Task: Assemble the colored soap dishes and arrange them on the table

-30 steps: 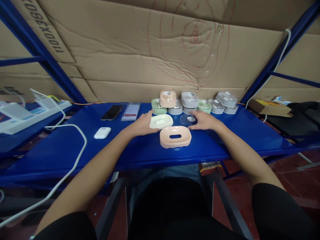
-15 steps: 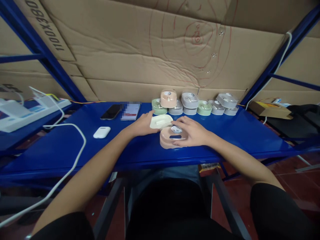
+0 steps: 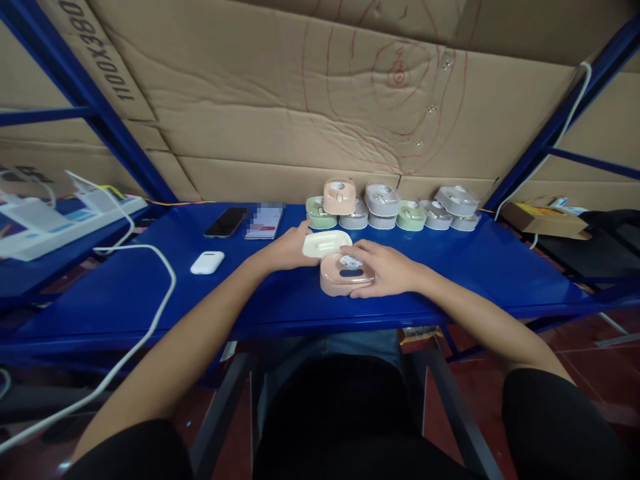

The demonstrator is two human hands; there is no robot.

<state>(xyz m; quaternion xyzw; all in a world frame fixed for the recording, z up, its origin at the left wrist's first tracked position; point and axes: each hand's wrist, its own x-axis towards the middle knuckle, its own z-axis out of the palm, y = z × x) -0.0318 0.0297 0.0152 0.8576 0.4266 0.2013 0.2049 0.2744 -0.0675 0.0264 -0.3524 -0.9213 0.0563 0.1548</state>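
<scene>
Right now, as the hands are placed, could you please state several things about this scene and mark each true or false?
1. The right hand holds a clear plastic lid. True.
2. The lid lies beside the peach oval base. False: it is over the peach oval plastic base.
3. The left hand grips a cream-white oval plastic tray. True.
4. A black rectangular phone lies left of a bright-screened rectangular phone. True.
5. Both phones lie right of the tray. False: they lie left.

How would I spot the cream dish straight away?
Start with the blue table and look at its middle. There the left hand holds the cream dish, just behind the front peach box. Unlike that deeper box, it is a pale, shallow oval.
</scene>
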